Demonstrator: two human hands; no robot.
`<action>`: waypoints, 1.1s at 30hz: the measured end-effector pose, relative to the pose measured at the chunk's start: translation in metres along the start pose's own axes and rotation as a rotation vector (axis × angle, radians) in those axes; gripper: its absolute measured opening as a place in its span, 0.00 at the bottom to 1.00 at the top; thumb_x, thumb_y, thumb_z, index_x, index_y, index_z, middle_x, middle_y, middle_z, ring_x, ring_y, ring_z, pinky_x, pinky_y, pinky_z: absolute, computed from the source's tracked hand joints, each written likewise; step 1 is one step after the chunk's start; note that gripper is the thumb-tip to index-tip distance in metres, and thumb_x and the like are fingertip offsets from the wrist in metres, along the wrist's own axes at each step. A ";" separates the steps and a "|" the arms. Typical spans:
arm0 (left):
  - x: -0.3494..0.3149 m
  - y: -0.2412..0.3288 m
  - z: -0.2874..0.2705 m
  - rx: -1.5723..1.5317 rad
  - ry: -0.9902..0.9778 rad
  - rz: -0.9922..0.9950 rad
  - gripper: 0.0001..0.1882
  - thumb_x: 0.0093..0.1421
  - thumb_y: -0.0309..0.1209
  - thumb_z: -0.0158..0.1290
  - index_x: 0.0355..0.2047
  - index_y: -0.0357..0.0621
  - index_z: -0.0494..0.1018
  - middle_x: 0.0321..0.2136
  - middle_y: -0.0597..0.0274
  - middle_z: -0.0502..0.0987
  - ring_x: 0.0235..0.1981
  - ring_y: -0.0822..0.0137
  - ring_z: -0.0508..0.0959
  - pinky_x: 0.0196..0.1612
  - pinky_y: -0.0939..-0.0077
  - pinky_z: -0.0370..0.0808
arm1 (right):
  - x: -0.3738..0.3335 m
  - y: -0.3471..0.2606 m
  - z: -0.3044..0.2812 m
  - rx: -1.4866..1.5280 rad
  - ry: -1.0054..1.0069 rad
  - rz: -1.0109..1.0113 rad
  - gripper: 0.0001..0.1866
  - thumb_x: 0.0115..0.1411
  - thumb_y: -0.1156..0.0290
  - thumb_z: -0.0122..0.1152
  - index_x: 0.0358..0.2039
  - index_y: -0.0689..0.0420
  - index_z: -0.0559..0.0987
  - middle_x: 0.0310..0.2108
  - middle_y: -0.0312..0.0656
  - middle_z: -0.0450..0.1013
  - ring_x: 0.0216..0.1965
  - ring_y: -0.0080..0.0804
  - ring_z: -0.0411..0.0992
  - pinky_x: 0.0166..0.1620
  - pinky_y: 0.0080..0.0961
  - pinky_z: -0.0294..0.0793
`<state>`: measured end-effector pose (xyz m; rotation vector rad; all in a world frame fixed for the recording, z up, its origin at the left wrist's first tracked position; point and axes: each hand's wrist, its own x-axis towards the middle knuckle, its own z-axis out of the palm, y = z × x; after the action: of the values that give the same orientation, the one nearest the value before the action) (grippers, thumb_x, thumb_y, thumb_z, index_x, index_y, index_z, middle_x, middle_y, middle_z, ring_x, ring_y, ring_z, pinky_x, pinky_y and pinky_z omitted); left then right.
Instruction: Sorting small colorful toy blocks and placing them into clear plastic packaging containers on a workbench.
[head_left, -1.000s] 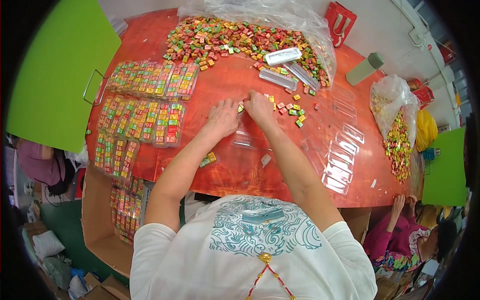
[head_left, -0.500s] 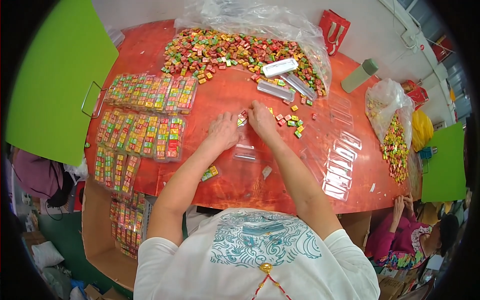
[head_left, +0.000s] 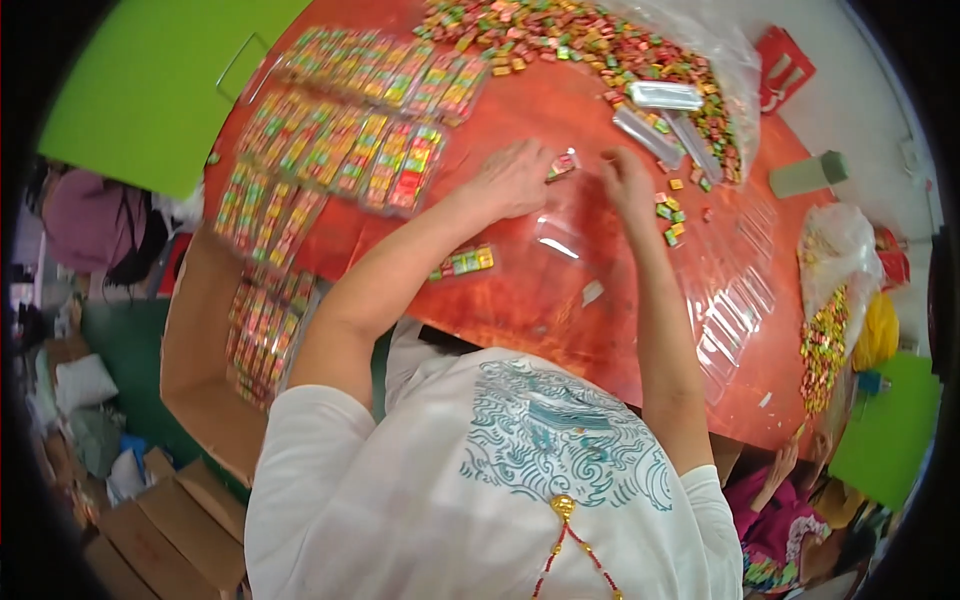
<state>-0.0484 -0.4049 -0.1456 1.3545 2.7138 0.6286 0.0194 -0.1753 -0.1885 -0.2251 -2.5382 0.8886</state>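
My left hand [head_left: 512, 180] rests low over the red table, its thumb and fingertips closed around the end of a short row of small red and white wrapped pieces [head_left: 563, 165]. To the right of that row is my right hand [head_left: 628, 180], its fingers bent together and slightly blurred; what they hold, if anything, is hidden. A clear plastic tray [head_left: 560, 243] lies just below the hands. Several loose yellow and green pieces [head_left: 670, 212] are scattered beside my right hand. Under my left forearm lies a short row of yellow and green pieces [head_left: 468, 262].
Filled clear packs [head_left: 350, 150] stand in rows at left. A large heap of pieces [head_left: 570, 40] lies at the back, with clear trays [head_left: 650, 135] at its edge. Flat clear lids [head_left: 735, 310], a green bottle [head_left: 810, 175] and a bag of pieces [head_left: 825, 330] are at right.
The whole view has shifted and tilted, so the table sits farther right and higher. My right hand has moved away from the row, toward the loose pieces; my left hand stays at the row.
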 end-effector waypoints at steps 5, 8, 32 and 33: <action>-0.046 -0.009 -0.018 -0.039 0.014 0.034 0.23 0.54 0.26 0.50 0.52 0.40 0.67 0.39 0.46 0.70 0.42 0.42 0.75 0.43 0.49 0.75 | -0.026 -0.013 -0.009 0.067 -0.014 0.082 0.13 0.61 0.67 0.57 0.43 0.59 0.78 0.37 0.50 0.78 0.39 0.43 0.77 0.42 0.36 0.76; -0.071 -0.008 -0.020 -0.067 0.109 0.094 0.25 0.54 0.25 0.50 0.55 0.42 0.67 0.39 0.46 0.69 0.40 0.43 0.75 0.41 0.51 0.75 | -0.042 -0.023 -0.008 0.130 -0.028 0.068 0.12 0.61 0.69 0.59 0.44 0.59 0.78 0.34 0.48 0.77 0.36 0.40 0.76 0.40 0.33 0.75; -0.203 -0.006 -0.009 0.221 0.169 0.016 0.30 0.54 0.31 0.53 0.59 0.44 0.68 0.39 0.53 0.70 0.38 0.56 0.70 0.37 0.60 0.67 | -0.095 -0.081 -0.027 -0.062 -0.200 -0.047 0.10 0.63 0.73 0.56 0.44 0.58 0.77 0.37 0.51 0.74 0.38 0.52 0.73 0.41 0.42 0.71; -0.211 -0.006 -0.011 0.236 0.173 0.000 0.30 0.54 0.31 0.53 0.59 0.44 0.68 0.39 0.53 0.70 0.38 0.56 0.70 0.37 0.60 0.67 | -0.097 -0.085 -0.025 -0.048 -0.206 -0.063 0.10 0.63 0.73 0.56 0.44 0.58 0.77 0.37 0.51 0.74 0.38 0.52 0.73 0.41 0.42 0.71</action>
<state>0.0748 -0.5754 -0.1670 1.4072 3.0074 0.4569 0.1163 -0.2553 -0.1520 -0.0707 -2.7417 0.8666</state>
